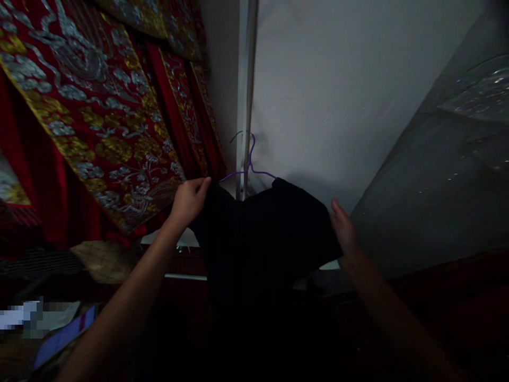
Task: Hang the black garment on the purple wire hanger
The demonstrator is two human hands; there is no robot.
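Forearms [137, 276] outside garment [258, 233] edges (open wall [338, 95])

Left: red hanging cloth embroidered in gold and silver [119, 132] blocks passage. Centre: pale upright metal strip [243, 79] obstructs; purple wire hanger [264, 172] extends to both sides of it. Right: open room above black cloth garment [270, 233], before smooth white panel [338, 79]; grey translucent sheeting [429, 175] bounds it.

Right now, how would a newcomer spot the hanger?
Find the pale vertical strip up the middle. Near its lower end, at the top of the black garment, is a thin hanger with a curved hook; its purple colour sets it apart from both.
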